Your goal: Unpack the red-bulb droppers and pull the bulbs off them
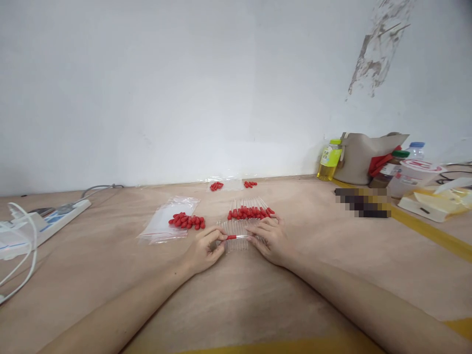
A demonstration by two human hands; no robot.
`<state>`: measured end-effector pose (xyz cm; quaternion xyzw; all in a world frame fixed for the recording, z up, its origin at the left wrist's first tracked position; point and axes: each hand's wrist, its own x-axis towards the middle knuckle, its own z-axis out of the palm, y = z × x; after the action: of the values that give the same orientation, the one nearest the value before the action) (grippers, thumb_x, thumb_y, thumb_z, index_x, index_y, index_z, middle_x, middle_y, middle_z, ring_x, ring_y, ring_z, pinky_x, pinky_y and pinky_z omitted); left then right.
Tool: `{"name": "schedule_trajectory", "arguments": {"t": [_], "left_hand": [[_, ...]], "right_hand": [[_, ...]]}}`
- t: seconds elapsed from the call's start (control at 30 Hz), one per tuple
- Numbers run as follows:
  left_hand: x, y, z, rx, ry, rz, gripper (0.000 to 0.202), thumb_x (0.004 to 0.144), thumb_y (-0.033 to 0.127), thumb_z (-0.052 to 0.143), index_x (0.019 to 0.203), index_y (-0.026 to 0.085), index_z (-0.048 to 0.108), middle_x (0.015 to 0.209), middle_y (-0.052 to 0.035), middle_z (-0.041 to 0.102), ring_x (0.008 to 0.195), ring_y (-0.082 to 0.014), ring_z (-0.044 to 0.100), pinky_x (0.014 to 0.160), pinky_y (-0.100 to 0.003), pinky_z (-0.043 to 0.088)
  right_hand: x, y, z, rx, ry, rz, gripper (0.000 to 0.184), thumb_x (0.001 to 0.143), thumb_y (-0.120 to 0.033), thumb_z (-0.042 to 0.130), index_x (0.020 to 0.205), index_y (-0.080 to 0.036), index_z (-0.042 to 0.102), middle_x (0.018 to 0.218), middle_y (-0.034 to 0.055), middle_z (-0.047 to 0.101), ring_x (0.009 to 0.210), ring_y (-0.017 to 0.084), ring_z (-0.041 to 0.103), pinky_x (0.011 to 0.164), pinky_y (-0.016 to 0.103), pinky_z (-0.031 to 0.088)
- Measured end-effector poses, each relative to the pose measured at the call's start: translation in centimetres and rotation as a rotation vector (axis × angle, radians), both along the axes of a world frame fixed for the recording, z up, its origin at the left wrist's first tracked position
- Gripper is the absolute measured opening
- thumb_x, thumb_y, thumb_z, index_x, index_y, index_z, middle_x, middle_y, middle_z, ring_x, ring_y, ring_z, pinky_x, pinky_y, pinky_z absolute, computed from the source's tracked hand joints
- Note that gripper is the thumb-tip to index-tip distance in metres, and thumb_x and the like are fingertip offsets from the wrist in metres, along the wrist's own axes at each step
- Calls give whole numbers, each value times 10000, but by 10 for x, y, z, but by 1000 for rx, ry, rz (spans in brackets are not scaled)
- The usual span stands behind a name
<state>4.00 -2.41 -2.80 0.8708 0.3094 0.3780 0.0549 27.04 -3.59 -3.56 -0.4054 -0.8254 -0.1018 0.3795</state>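
Note:
My left hand (208,247) pinches a red rubber bulb (231,237) between thumb and fingers. With its fingers closed, my right hand (270,240) grips a clear dropper tube (241,236). Bulb and tube lie in one line and meet end to end; how deep the tube sits inside cannot be seen. Under and behind my hands is a row of bare clear tubes (234,227). Just beyond them lie several droppers with red bulbs fitted (250,212), bulbs toward me. Left of my left hand, a pile of loose red bulbs (187,221) rests partly on clear plastic bags (162,225).
Small bags with red bulbs (216,186) lie by the wall. At left are a power strip (55,228) and white cables (33,246). At right stand a yellow drink bottle (329,161), a grey bag (356,157), a lidded cup (415,179) and a tissue pack (435,202).

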Motion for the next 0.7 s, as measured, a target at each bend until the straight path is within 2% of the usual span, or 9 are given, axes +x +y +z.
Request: {"name": "schedule_trajectory", "arguments": {"t": [0.07, 0.17, 0.23, 0.4, 0.7], "left_hand": [[2, -2, 2, 0, 10, -10, 100, 799, 181, 456, 792, 176, 556, 869, -45, 589, 786, -133, 562, 708, -260, 458], [5, -4, 5, -13, 54, -5, 189, 811, 241, 484, 972, 182, 564, 960, -62, 589, 860, -152, 557, 759, -277, 451], [6, -4, 5, -11, 119, 2, 255, 825, 303, 490, 1044, 191, 561, 954, -62, 608, 864, -166, 552, 761, -294, 439], [3, -2, 2, 100, 297, 48, 273, 871, 364, 421, 840, 204, 640, 672, -30, 628, 684, -159, 511, 672, -311, 358], [-2, -8, 4, 260, 383, -25, 267, 868, 317, 437, 717, 193, 619, 576, -17, 570, 627, -148, 458, 639, -299, 292]], "right_hand": [[-3, 1, -2, 8, -41, 33, 219, 869, -323, 437, 897, -252, 643, 727, -5, 646, 747, 127, 495, 900, 362, 207], [-7, 1, -2, 15, -83, 40, 224, 870, -287, 426, 840, -231, 640, 699, 3, 631, 725, 129, 471, 852, 342, 225], [-9, 0, -2, 15, -91, 47, 235, 870, -274, 415, 801, -212, 631, 687, 8, 619, 715, 129, 459, 828, 332, 229], [-8, -4, -1, 31, -131, 113, 265, 870, -280, 405, 737, -209, 623, 603, -1, 578, 682, 130, 420, 801, 327, 220], [-2, -10, 0, -20, -111, 181, 262, 860, -289, 417, 726, -217, 631, 573, -10, 561, 675, 132, 397, 817, 355, 208]]}}
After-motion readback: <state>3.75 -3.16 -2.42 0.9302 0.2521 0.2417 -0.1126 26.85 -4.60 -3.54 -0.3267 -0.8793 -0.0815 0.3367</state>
